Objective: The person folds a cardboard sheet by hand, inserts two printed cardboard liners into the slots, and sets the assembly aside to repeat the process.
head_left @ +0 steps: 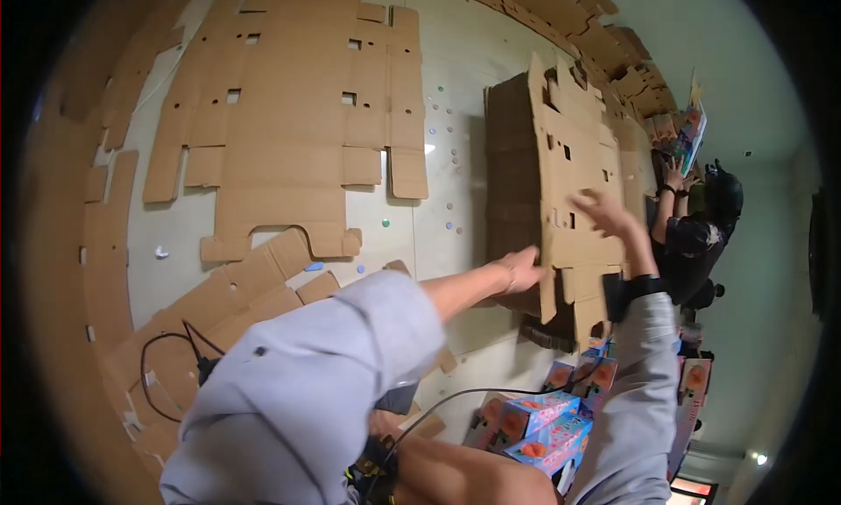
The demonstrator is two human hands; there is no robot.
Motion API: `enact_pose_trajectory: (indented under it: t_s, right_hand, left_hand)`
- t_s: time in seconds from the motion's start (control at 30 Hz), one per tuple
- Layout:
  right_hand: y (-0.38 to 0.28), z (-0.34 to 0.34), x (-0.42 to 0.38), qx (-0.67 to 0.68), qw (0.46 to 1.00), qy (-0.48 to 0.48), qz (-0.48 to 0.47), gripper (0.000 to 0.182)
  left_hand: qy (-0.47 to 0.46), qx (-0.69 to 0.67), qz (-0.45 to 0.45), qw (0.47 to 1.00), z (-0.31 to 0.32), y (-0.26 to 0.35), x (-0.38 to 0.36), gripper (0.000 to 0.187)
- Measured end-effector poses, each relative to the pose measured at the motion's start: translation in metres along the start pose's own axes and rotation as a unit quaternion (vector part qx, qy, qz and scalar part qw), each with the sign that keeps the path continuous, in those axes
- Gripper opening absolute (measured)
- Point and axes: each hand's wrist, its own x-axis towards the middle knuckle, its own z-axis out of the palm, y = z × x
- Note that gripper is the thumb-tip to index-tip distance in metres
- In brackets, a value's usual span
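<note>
A tall stack of flat cardboard sheets (561, 168), cut with small square holes, stands right of centre. My left hand (523, 270) is at the stack's near left edge, its fingers blurred and partly lost against the cardboard. Over the top sheet is my right hand (604, 211), with its fingers spread and nothing in them; a black band circles that wrist. To the left, a large unfolded cardboard sheet (285, 120) lies flat on the pale floor (451, 176).
Small coloured discs (385, 223) dot the floor. Printed boxes (552, 439) stand at the lower right, near a black cable (473, 390). Another person (701, 233) in dark clothes holds a printed box (694, 137) beyond the stack. More cardboard (236, 295) lies lower left.
</note>
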Motion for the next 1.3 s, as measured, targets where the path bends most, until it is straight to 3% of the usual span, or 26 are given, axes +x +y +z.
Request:
enact_pose_trajectory:
  t_s: [0.03, 0.07, 0.1, 0.13, 0.2, 0.27, 0.33, 0.4, 0.5, 0.53, 0.67, 0.8, 1.0, 1.1, 1.23, 1.3]
  right_hand:
    - [-0.019, 0.023, -0.005, -0.001, 0.998, -0.019, -0.057, 0.089]
    - [-0.016, 0.059, 0.011, -0.004, 0.997, 0.021, -0.076, 0.096]
    - [-0.006, 0.099, 0.023, -0.024, 0.983, 0.126, -0.129, 0.093]
    - [-0.008, 0.12, 0.016, -0.054, 0.979, 0.157, -0.117, 0.087]
    - [-0.009, 0.138, 0.018, -0.057, 0.97, 0.216, -0.095, 0.076]
    - [0.002, 0.145, 0.029, -0.007, 0.964, 0.258, -0.071, 0.067]
    - [0.011, 0.145, 0.034, 0.009, 0.961, 0.267, -0.075, 0.064]
    - [0.015, 0.145, 0.043, 0.019, 0.958, 0.28, -0.057, 0.065]
    - [0.012, 0.178, 0.06, -0.062, 0.926, 0.372, -0.032, 0.066]
    - [0.013, 0.182, 0.067, -0.027, 0.922, 0.384, -0.043, 0.067]
    - [-0.002, 0.175, 0.058, 0.063, 0.94, 0.333, 0.048, 0.064]
    - [-0.003, 0.178, 0.057, 0.122, 0.929, 0.343, 0.066, 0.063]
    - [-0.01, 0.181, 0.044, 0.188, 0.91, 0.347, 0.126, 0.066]
    - [-0.006, 0.17, 0.033, 0.216, 0.92, 0.296, 0.137, 0.065]
    - [0.032, 0.173, 0.057, 0.233, 0.929, 0.279, 0.07, 0.074]
    - [0.036, 0.168, 0.065, 0.237, 0.927, 0.267, 0.116, 0.078]
  left_hand:
    - [-0.041, 0.087, 0.023, 0.995, -0.005, -0.029, -0.005, 0.052]
    - [-0.121, 0.16, 0.042, 0.979, -0.028, -0.032, -0.036, 0.053]
    - [-0.158, 0.215, 0.093, 0.959, -0.042, -0.066, -0.049, 0.051]
    - [-0.191, 0.268, 0.063, 0.942, -0.063, -0.078, -0.073, 0.05]
    - [-0.193, 0.272, 0.001, 0.943, -0.107, -0.115, -0.115, 0.047]
    - [-0.173, 0.264, -0.141, 0.938, -0.142, -0.13, -0.152, 0.046]
    - [-0.088, 0.193, -0.112, 0.971, -0.164, -0.175, -0.181, 0.041]
    - [-0.032, 0.015, -0.14, 0.99, -0.175, -0.19, -0.2, 0.036]
    - [-0.056, 0.152, -0.139, 0.977, -0.187, -0.174, -0.223, 0.033]
    - [-0.046, 0.163, -0.138, 0.976, -0.19, -0.173, -0.224, 0.033]
    - [-0.035, 0.186, -0.159, 0.969, -0.189, -0.168, -0.221, 0.032]
    - [-0.041, 0.149, -0.186, 0.97, -0.179, -0.165, -0.206, 0.033]
    - [-0.045, 0.278, -0.186, 0.941, -0.171, -0.16, -0.193, 0.037]
    - [-0.023, 0.211, -0.167, 0.963, -0.175, -0.177, -0.191, 0.029]
    - [-0.003, 0.116, -0.219, 0.969, -0.175, -0.17, -0.193, 0.025]
    - [0.007, 0.088, -0.236, 0.968, -0.174, -0.168, -0.192, 0.022]
